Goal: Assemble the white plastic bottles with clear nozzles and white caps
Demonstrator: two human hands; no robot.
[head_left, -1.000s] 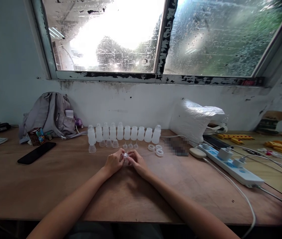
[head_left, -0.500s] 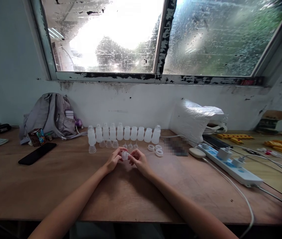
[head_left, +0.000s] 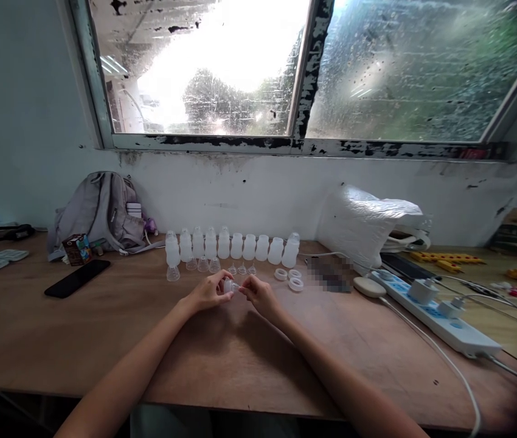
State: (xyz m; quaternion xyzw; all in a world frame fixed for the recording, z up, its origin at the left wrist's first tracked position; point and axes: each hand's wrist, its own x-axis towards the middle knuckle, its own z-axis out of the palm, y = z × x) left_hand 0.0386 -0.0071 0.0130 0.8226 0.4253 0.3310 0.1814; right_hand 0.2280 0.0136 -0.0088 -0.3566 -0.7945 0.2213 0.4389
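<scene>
My left hand (head_left: 206, 294) is closed around a white screw ring (head_left: 228, 285) of a baby bottle, held just above the table. A clear teat (head_left: 236, 286) sticks out of the ring to the right, and the fingertips of my right hand (head_left: 260, 297) pinch its tip. Beyond my hands stands a row of frosted baby bottles (head_left: 249, 247), some with tops fitted and some open. Several clear dome caps (head_left: 202, 264) stand before the row on the left, with loose teats (head_left: 242, 269) in the middle. Three white rings (head_left: 295, 284) lie to the right.
A black phone (head_left: 77, 278), a small box (head_left: 76, 249) and a grey backpack (head_left: 98, 213) are at the left. On the right are a power strip (head_left: 436, 313) with cables, a white round puck (head_left: 370, 287), a silvery bag (head_left: 354, 225) and yellow plastic parts (head_left: 450, 258).
My right hand has drawn slightly away from the ring with the teat's tip in its fingers, so more of the teat shows. The whole view has shifted slightly.
</scene>
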